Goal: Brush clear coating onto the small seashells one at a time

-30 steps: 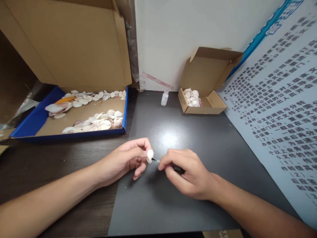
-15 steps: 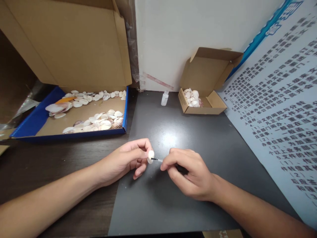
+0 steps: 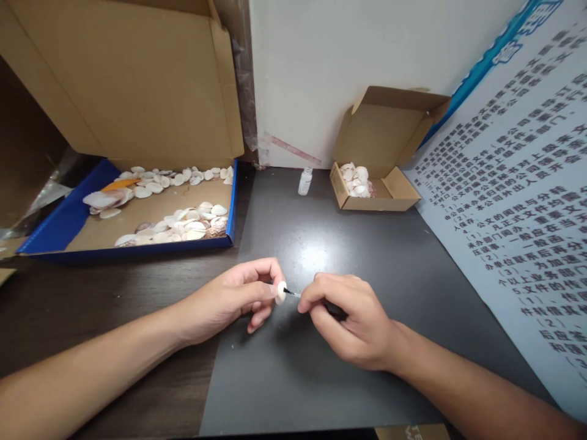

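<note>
Blue-walled cardboard box (image 3: 68, 217) of curved pale shells (image 3: 192, 227) at left; small brown carton (image 3: 389, 203), white bottle (image 3: 304, 183) near far edge of smooth grey mat (image 3: 275, 391). White shell (image 3: 281, 298) over mat, pinched in left hand (image 3: 233, 293); right hand (image 3: 348, 318), grip closed on thin brush (image 3: 290, 293), dark tip at shell.

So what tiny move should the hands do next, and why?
Perhaps the right hand should draw the thin brush gently across the small white shell, because the brush's dark tip seems to touch the shell, and the left hand has the shell pinched in its fingertips.
</note>
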`<state>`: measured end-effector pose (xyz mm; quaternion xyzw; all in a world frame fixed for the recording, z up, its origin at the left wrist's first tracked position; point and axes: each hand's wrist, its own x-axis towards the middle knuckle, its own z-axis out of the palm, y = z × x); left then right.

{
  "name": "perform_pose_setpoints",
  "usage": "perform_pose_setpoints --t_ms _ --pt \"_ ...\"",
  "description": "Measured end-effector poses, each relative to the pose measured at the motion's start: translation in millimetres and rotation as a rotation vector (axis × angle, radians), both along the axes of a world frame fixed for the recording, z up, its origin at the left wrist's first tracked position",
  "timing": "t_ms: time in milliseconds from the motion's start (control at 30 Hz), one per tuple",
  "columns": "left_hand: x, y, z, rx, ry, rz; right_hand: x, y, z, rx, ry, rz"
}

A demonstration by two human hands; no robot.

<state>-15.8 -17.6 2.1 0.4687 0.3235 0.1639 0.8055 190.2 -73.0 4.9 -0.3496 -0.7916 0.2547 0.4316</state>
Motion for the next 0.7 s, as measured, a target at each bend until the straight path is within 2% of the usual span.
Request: perform_pose_setpoints --t_ms 233,367,500,633,700 --pt "-0.2 -0.4 -1.5 0.028 0.01 -0.013 -0.1 0.3 1.1 0.015 0.0 0.01" --pt "-0.1 -0.7 -2.5 0.046 0.006 -0.021 0.0 0.6 1.3 -0.022 -0.029 -0.072" --pt "0.1 -0.6 -2.6 0.053 0.012 -0.018 0.4 0.4 1.1 0.016 -0.011 -0.01" --pt "-0.6 -0.1 -3.1 0.062 0.005 -0.035 0.8 1.0 0.9 -0.018 -0.044 -0.09" --pt "-0.8 -0.1 -3.0 0.069 0.009 -0.035 0.9 1.1 0.8 -0.007 -0.019 -0.076"
